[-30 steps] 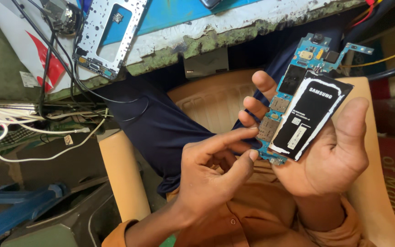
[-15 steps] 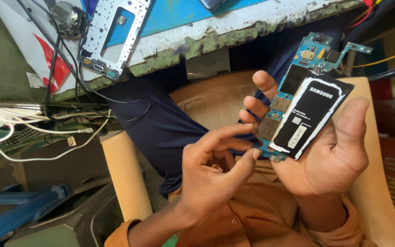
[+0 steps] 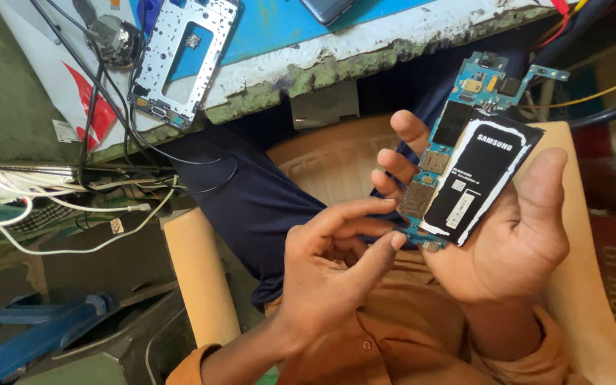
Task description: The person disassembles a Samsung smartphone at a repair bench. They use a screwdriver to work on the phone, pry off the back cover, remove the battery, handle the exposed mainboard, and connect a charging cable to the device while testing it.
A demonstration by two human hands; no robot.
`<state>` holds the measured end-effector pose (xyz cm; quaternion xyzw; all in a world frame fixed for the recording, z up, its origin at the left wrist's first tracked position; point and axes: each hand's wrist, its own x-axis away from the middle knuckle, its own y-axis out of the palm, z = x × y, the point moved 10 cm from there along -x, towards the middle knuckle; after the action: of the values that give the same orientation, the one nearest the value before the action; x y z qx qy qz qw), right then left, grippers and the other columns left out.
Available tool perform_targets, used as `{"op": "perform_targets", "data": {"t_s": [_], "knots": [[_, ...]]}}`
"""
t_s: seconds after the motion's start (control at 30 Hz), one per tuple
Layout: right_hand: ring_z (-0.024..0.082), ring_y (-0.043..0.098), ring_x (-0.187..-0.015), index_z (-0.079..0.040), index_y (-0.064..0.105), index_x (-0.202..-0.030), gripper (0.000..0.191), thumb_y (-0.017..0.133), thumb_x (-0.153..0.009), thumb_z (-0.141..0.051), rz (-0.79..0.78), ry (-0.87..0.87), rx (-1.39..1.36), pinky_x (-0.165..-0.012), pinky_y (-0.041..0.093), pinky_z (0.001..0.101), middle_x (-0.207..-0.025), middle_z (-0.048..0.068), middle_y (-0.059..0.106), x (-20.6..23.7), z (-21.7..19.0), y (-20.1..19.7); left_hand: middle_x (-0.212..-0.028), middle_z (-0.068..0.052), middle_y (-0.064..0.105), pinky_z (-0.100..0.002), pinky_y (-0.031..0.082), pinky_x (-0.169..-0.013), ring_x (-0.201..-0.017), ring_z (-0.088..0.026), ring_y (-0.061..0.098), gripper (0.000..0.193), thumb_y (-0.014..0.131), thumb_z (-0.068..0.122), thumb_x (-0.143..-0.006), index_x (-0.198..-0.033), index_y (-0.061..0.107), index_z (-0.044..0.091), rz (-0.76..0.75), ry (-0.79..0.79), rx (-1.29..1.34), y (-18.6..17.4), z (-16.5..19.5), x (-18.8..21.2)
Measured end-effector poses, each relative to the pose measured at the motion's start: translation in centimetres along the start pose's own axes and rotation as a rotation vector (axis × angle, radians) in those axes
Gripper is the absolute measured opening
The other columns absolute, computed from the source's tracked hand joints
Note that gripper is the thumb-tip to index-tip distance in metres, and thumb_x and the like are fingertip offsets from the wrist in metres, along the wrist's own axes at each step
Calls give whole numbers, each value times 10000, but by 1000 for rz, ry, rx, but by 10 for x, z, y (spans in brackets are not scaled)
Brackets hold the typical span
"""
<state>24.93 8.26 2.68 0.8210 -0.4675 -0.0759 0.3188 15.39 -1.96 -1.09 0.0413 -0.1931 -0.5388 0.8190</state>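
So the right hand has the phone circuit board cradled across the palm, thumb up one long edge and fingers curled round the other, held over the lap above a tan plastic chair; a black battery with white markings sits on top of the board and hides a good half of it. The left hand is half closed, forefinger and thumb pinched in at the board's bottom corner; whether it's gripping a connector, a tiny part, or just touching the edge, I can't tell, the fingers cover that spot. Handling-wise I'd guess the board is very light, thin and stiff but brittle; it'll flex and crack if you squeeze the middle, and the little shields and sockets on the blue face look easy to knock; edges are the place to hold, like the right hand does, not the components. The battery looks smooth, so it could slide off if the board tilts; can't see what holds it on. Up top there's a silver phone frame lying on the chipped blue workbench, with black cables trailing off it; a dark device at the top edge is cut off, and the underside of the board isn't visible at all.
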Motion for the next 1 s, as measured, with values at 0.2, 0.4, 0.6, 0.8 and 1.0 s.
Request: {"op": "perform_targets", "data": {"t_s": [0.2, 0.4, 0.6, 0.8, 1.0], "knots": [[349, 504, -1259, -102, 323, -1538, 900, 530, -913, -716, -6, 12, -5, -1108, 419, 561, -1569, 271, 384, -1, 1, 0, -953, -81, 786, -159, 452, -525, -642, 6, 609, 338, 749, -45, -911, -1242, 683, -35, 4, -23, 8, 0, -4, 0], [352, 505, -1256, -104, 320, -1543, 902, 529, -916, -716, -15, 7, -6, -1108, 421, 563, -1567, 269, 383, -1, 0, 1, -957, -90, 786, -166, 478, -541, -652, -7, 628, 338, 749, -48, -914, -1244, 678, -39, 1, -10, 11, 1, -2, 0], [355, 506, -1257, -104, 322, -1546, 897, 529, -919, -711, -21, 16, -24, -1107, 420, 567, -1566, 265, 390, -1, 0, 1, -964, -87, 787, -150, 431, -533, -650, 21, 588, 361, 760, -50, -906, -1256, 673, -31, -7, 11, -8, 2, 2, 1], [357, 505, -1259, -115, 320, -1550, 887, 526, -922, -707, -29, 14, -33, -1106, 419, 573, -1563, 265, 389, 0, 1, 2, -955, -81, 790, -143, 406, -525, -635, 34, 552, 365, 773, -44, -898, -1250, 676, -29, -6, -3, 2, 1, 0, 0], [369, 507, -1269, -134, 320, -1549, 875, 525, -925, -712, -25, 4, -33, -1116, 418, 586, -1574, 277, 385, 1, 1, 0, -948, -84, 790, -144, 411, -526, -632, 29, 549, 360, 776, -29, -905, -1251, 677, -31, -19, -28, 14, 3, 0, 0]]}}
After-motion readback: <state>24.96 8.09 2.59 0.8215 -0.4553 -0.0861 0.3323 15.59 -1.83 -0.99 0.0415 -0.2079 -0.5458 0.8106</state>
